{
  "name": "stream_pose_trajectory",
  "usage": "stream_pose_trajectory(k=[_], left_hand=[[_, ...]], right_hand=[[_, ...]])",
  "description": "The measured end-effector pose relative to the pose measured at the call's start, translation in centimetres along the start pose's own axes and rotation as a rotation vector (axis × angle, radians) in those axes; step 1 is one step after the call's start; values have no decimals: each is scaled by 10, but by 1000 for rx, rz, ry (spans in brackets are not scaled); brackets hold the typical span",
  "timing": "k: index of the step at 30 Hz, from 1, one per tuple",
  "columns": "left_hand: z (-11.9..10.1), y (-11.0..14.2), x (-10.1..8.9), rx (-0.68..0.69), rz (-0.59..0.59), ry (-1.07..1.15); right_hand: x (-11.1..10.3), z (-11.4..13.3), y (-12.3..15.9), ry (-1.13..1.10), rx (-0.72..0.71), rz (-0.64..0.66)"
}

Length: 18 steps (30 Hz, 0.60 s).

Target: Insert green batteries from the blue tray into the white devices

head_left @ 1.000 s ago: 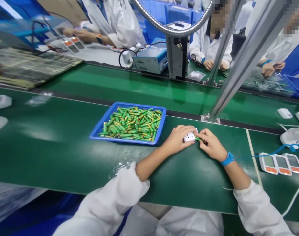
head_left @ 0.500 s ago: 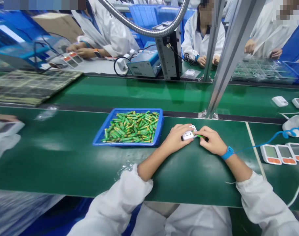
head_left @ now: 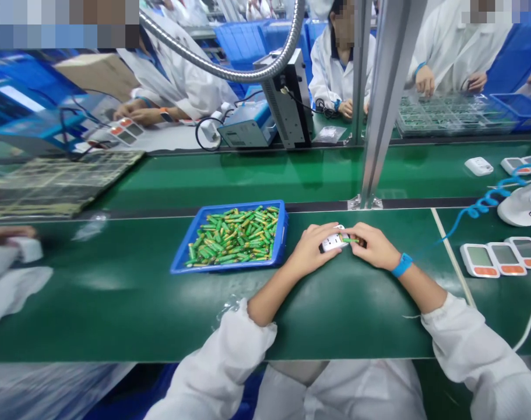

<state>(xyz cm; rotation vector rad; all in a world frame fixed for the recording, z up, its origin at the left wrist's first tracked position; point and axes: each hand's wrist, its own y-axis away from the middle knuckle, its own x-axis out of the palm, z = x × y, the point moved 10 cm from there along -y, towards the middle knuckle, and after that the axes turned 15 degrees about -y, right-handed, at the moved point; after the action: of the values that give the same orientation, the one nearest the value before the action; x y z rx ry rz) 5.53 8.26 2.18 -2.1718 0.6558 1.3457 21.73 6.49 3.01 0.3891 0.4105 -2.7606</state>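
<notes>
My left hand point(head_left: 313, 248) is wrapped round a small white plastic device point(head_left: 334, 241) held just above the green bench. At its right side, my right hand point(head_left: 374, 246) pinches a green battery point(head_left: 349, 240), whose end meets the device; the fingers hide part of it. A blue wrist strap point(head_left: 402, 265) circles my right wrist. To the left of my hands stands a blue tray point(head_left: 174, 267) heaped with green and gold batteries point(head_left: 236, 236).
Three white devices with screens point(head_left: 504, 258) lie at the right, near a white scanner-like object point(head_left: 521, 204) and a coiled blue cord point(head_left: 470, 210). A metal post point(head_left: 374, 140) rises behind my hands. Co-workers sit opposite; another person's hand point(head_left: 11, 234) shows at far left.
The camera view has shifted slightly. The battery in my right hand now sits more level against the white device. My left hand keeps its hold.
</notes>
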Motion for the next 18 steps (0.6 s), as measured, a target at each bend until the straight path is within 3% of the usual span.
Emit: stream_pose_trajectory(k=[4, 12, 18], left_hand=[[-7, 2, 2, 30, 62, -9], [-2, 2, 4, 23, 59, 44], [3, 1, 9, -18, 53, 29]], right_hand=[[-19, -11, -1, -150, 85, -151], [-19, -16, -1, -122, 127, -242], [-6, -9, -2, 64, 33, -186]])
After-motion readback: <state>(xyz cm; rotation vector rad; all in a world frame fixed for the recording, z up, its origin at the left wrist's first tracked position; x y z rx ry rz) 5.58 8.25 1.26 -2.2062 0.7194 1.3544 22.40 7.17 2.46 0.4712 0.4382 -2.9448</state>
